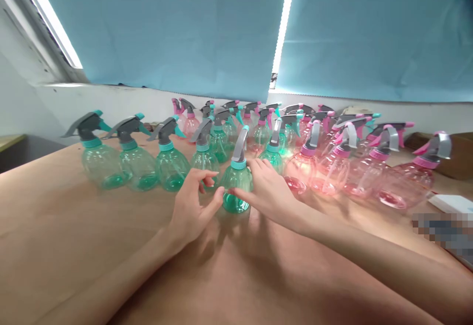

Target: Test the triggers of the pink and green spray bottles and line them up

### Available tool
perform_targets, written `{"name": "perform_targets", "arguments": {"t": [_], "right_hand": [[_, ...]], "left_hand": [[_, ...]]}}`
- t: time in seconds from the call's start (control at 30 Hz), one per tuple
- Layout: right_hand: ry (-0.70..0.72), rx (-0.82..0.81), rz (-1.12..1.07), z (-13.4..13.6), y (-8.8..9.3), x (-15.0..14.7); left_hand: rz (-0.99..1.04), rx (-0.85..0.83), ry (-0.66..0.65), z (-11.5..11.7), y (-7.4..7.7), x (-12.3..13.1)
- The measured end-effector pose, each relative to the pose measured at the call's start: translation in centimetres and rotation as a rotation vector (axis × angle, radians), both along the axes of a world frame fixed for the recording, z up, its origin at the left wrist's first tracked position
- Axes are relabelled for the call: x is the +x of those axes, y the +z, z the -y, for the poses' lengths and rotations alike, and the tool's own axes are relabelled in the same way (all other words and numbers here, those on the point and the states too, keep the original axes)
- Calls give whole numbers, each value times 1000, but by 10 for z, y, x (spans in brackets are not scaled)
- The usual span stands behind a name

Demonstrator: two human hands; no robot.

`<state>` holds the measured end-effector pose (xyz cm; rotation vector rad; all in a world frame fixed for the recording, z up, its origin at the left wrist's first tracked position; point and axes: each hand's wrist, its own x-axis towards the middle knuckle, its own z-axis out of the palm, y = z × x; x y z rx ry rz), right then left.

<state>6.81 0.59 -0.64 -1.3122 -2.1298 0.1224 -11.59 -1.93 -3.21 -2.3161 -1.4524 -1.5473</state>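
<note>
A green spray bottle [237, 182] with a turquoise collar and a grey trigger head stands upright on the table in front of me. My right hand [271, 187] is closed around its right side, with the thumb across the front and the fingertips by the collar. Just left of that bottle is my left hand [195, 204], its fingers bent and thumb apart, with nothing held. Behind my left hand stands another green spray bottle [203, 155]. A further green spray bottle [271, 155] is partly hidden behind my right hand.
Green spray bottles [172, 170] line up on the left, pink spray bottles [332, 172] on the right. Several more stand behind them in mixed colours. At the right edge of the brown table [111, 246] are a white object [453, 203] and a blurred-out item. Blue blinds hang behind.
</note>
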Motion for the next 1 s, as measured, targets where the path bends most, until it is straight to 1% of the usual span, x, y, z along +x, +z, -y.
{"name": "perform_targets", "arguments": {"t": [0.13,0.27,0.5,0.63,0.77,0.9,1.0], "right_hand": [[-28,17,-6,-10,3,-3],[-50,-4,0,-19,4,-3],[-89,2,1,-33,0,-7],[-116,-24,8,-38,2,-10],[-144,-32,17,-42,5,-14],[-136,-56,-5,-39,5,-16],[-83,-23,-43,-25,3,-4]], "left_hand": [[-14,-4,-34,3,-5,1],[-16,-33,-73,5,-8,5],[4,-133,-83,6,-9,6],[-7,-159,-109,6,-11,7],[-27,-214,-109,7,-12,8],[-36,-270,-97,6,-12,9],[-41,-290,-91,4,-11,9]]}}
